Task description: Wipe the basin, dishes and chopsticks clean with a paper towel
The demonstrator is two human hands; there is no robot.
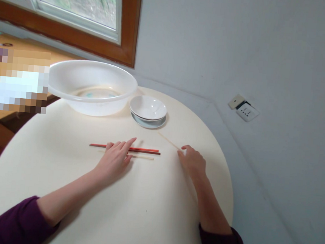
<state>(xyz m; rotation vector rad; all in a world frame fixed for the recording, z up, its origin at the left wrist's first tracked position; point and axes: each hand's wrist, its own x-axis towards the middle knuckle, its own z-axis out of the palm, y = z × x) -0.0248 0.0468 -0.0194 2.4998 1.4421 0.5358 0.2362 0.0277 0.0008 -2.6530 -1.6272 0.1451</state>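
My left hand (pixel 115 157) lies over a row of chopsticks on the white round table, its index finger stretched out and its thumb apart. Beneath it run a red chopstick (pixel 145 149) and a dark brown chopstick (pixel 151 152). A pale chopstick (pixel 146 158) lies nearer to me, by the thumb; the hand hides the middle of all three. To the right, my right hand (pixel 194 162) is closed in a pinch on another pale chopstick (pixel 168 140), whose thin end points up and left, towards the bowls.
A large translucent plastic basin (pixel 95 106) stands at the table's back left. Beside it are stacked white bowls (pixel 148 106) on a bluish dish (pixel 148 123). A wooden desk (pixel 63 54) adjoins on the left. The wall with a socket (pixel 247 112) borders the table (pixel 131 218) on the right.
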